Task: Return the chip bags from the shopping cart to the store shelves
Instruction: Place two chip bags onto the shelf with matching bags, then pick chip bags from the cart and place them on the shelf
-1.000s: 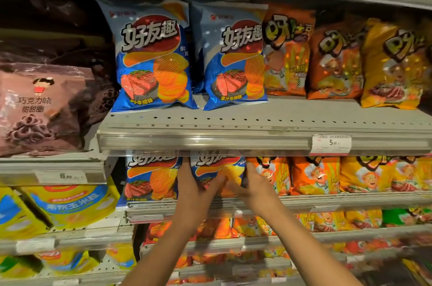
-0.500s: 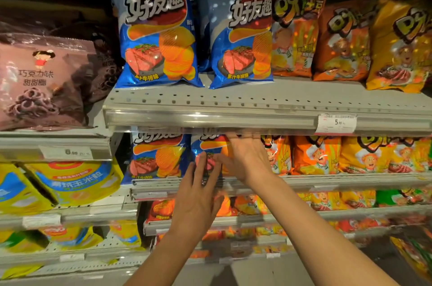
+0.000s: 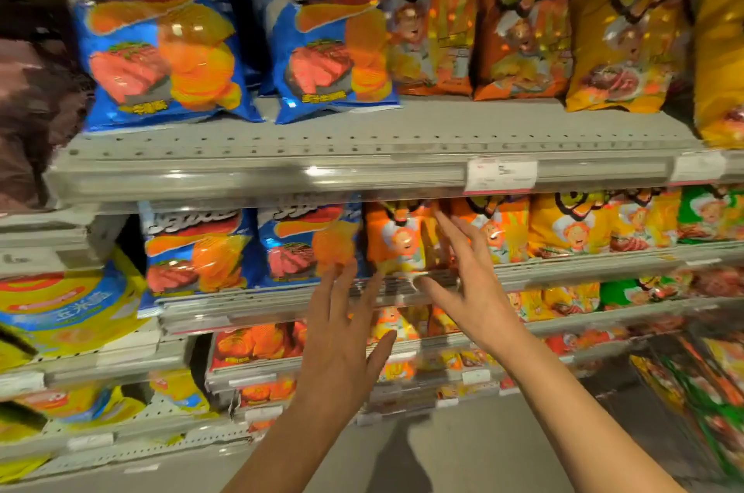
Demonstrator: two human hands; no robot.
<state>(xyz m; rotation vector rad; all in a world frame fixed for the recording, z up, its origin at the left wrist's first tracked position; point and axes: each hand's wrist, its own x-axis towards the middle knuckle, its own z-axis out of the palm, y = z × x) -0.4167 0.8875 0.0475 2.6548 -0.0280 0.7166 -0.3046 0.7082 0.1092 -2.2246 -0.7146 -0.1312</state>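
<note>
Two blue chip bags stand side by side on the middle shelf [image 3: 563, 271], one at the left [image 3: 197, 247] and one to its right [image 3: 306, 243]. My left hand [image 3: 342, 327] hovers just below and in front of the right blue bag, fingers straight and spread, holding nothing. My right hand [image 3: 471, 283] is out in front of an orange chip bag [image 3: 398, 239], fingers straight and empty, with the fingertips up near the underside of the upper shelf [image 3: 257, 170]. Whether either hand touches a bag I cannot tell. The shopping cart is out of sight.
Large blue chip bags [image 3: 161, 33] and orange and yellow bags [image 3: 624, 29] fill the upper shelf. Yellow bags [image 3: 60, 303] sit on a lower left shelf, brown bags [image 3: 28, 118] at far left. More orange bags [image 3: 257, 343] line lower shelves; grey floor [image 3: 443, 452] lies below.
Both hands have let go of the blue bag, now standing on the middle shelf. My left hand dropped back; my right hand moved right to the orange bag. The view shifted downward.
</note>
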